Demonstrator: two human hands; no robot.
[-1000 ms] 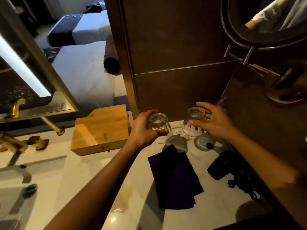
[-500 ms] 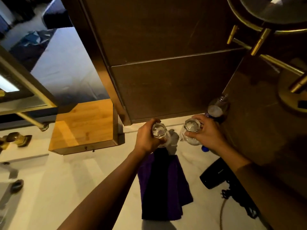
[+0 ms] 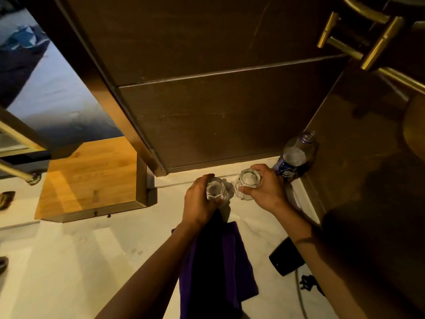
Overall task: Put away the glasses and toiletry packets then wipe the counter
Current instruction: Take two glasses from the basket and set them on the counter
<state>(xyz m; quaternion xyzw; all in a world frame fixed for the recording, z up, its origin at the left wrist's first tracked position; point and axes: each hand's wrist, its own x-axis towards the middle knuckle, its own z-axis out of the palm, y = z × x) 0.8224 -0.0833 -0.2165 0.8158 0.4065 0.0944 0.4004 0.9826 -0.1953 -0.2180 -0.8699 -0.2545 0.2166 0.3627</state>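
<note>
Two clear faceted glasses are low over the back of the white marble counter [image 3: 69, 261], close to the dark wood wall. My left hand [image 3: 199, 203] grips the left glass [image 3: 215, 191] from the side. My right hand [image 3: 268, 188] grips the right glass [image 3: 247, 181], fingers wrapped over its far side. The glasses are side by side, nearly touching; I cannot tell if they rest on the counter. A purple cloth [image 3: 220, 268] lies on the counter under my left forearm. No toiletry packets show.
A bamboo box [image 3: 92, 178] stands at the left against the wall corner. A plastic water bottle [image 3: 296, 157] stands in the back right corner. A black hair dryer [image 3: 285, 259] with its cord lies at the right. Brass fittings show at the left edge and upper right.
Both hands have carried the glasses down and toward the back wall, and the glasses have come closer together. The camera has tilted down toward the counter.
</note>
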